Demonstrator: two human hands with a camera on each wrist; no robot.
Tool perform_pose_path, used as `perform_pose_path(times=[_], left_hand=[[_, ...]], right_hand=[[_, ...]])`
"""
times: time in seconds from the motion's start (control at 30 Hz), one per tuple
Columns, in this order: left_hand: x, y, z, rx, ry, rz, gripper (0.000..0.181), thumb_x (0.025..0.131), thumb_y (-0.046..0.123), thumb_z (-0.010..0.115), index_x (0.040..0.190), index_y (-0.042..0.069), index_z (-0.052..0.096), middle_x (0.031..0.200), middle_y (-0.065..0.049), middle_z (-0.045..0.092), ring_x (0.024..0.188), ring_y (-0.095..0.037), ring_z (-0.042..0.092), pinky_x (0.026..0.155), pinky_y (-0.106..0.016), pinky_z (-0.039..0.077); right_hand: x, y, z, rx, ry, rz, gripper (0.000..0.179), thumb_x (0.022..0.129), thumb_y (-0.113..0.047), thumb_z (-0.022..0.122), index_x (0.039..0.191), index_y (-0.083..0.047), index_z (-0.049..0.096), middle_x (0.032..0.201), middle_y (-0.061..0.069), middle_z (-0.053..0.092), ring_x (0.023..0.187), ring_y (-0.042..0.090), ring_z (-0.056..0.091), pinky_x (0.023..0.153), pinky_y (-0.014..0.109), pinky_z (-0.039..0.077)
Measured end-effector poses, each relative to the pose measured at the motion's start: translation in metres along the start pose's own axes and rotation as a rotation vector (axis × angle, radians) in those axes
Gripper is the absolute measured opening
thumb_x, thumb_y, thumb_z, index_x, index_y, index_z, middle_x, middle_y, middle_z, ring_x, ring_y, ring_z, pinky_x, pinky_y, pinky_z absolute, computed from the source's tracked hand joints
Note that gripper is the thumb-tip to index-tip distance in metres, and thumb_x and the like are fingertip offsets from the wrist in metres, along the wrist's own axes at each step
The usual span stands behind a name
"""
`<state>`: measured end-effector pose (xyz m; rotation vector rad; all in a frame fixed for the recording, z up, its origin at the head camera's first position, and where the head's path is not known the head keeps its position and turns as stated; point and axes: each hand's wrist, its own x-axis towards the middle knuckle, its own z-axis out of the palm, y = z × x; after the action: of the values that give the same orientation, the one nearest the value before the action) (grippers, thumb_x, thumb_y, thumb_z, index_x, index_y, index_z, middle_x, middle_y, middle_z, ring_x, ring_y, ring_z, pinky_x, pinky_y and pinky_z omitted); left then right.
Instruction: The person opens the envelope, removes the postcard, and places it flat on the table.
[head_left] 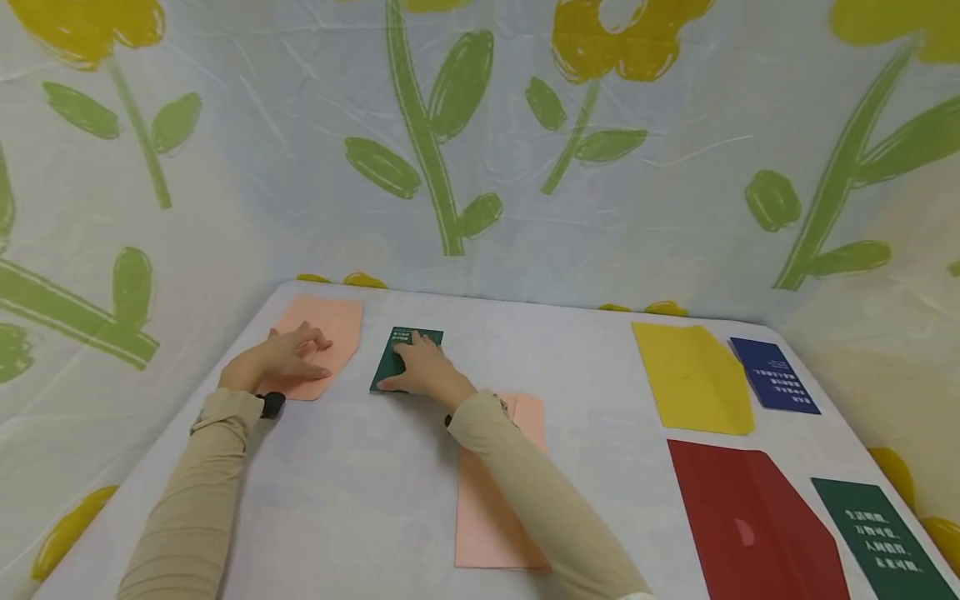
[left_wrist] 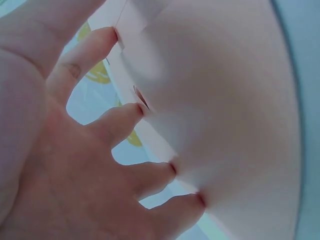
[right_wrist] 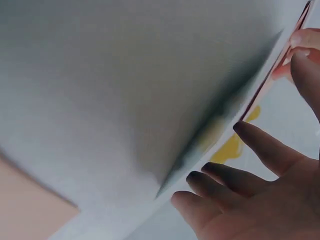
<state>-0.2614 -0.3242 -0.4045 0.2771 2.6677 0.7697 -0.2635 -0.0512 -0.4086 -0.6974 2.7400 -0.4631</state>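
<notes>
My left hand (head_left: 279, 353) is over a pink paper envelope (head_left: 341, 318) at the far left of the table. In the left wrist view its spread fingertips (left_wrist: 170, 169) touch the envelope's surface, beside a small slit in the paper. My right hand (head_left: 429, 372) is over a dark green card (head_left: 387, 363) with white print, lying just right of that envelope. The thumb lies across the card's near part, with the other fingers spread toward its far side. In the right wrist view the card (right_wrist: 192, 150) appears as a thin slanted strip, fingers fanned beside it.
Under my right forearm lies a second pink envelope (head_left: 487, 508). On the right are a yellow envelope (head_left: 690, 379), a blue card (head_left: 774, 375), a red envelope (head_left: 750, 517) and another green card (head_left: 885, 533). A flower-patterned cloth (head_left: 300, 192) hangs behind the table.
</notes>
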Motion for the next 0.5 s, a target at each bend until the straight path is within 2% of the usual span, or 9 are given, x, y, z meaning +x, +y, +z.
perform_pose_path(times=[0.1,0.13,0.2,0.27,0.33,0.5], left_hand=[[-0.007,0.004,0.003,0.000,0.011,-0.031,0.062,0.093,0.037,0.070,0.140,0.004,0.048,0.155,-0.040,-0.001,0.134,-0.067,-0.015,0.103,-0.077,0.005],[-0.009,0.006,0.005,0.027,0.026,-0.039,0.064,0.093,0.037,0.069,0.143,0.005,0.046,0.155,-0.041,0.001,0.135,-0.067,-0.013,0.103,-0.078,0.005],[-0.014,0.011,0.010,0.117,0.060,-0.049,0.065,0.096,0.038,0.065,0.148,0.006,0.042,0.154,-0.041,0.008,0.138,-0.065,-0.003,0.103,-0.079,0.009],[-0.017,0.016,0.016,0.210,0.085,-0.062,0.064,0.099,0.038,0.059,0.151,0.008,0.039,0.154,-0.038,0.015,0.137,-0.066,0.006,0.099,-0.080,0.017],[-0.020,0.020,0.021,0.285,0.094,-0.074,0.062,0.102,0.039,0.052,0.152,0.008,0.036,0.154,-0.038,0.020,0.135,-0.067,0.012,0.095,-0.081,0.023],[-0.030,0.024,0.027,0.233,0.029,-0.097,0.060,0.105,0.035,0.044,0.153,0.002,0.028,0.150,-0.046,0.006,0.129,-0.075,0.002,0.094,-0.085,0.016]], right_hand=[[-0.011,-0.001,-0.002,-0.028,0.002,-0.029,0.066,0.093,-0.047,0.066,0.148,-0.014,0.048,0.160,0.018,0.027,0.148,0.031,0.023,0.118,0.047,0.022],[-0.015,-0.001,-0.002,-0.035,-0.005,-0.029,0.065,0.094,-0.046,0.066,0.148,-0.014,0.049,0.160,0.018,0.028,0.148,0.032,0.024,0.117,0.047,0.023],[-0.022,-0.001,-0.003,-0.041,-0.033,-0.024,0.064,0.094,-0.043,0.067,0.148,-0.015,0.048,0.160,0.018,0.027,0.148,0.033,0.023,0.117,0.047,0.023],[-0.028,0.000,-0.002,-0.059,-0.055,-0.009,0.063,0.095,-0.041,0.067,0.150,-0.017,0.046,0.161,0.018,0.025,0.148,0.033,0.022,0.116,0.047,0.025],[-0.032,0.000,0.001,-0.083,-0.083,0.003,0.063,0.096,-0.039,0.064,0.152,-0.019,0.042,0.162,0.018,0.021,0.149,0.034,0.019,0.116,0.048,0.026],[-0.031,-0.004,0.010,-0.138,-0.096,0.011,0.060,0.101,-0.039,0.056,0.155,-0.023,0.037,0.163,0.019,0.016,0.150,0.035,0.015,0.113,0.050,0.032]])
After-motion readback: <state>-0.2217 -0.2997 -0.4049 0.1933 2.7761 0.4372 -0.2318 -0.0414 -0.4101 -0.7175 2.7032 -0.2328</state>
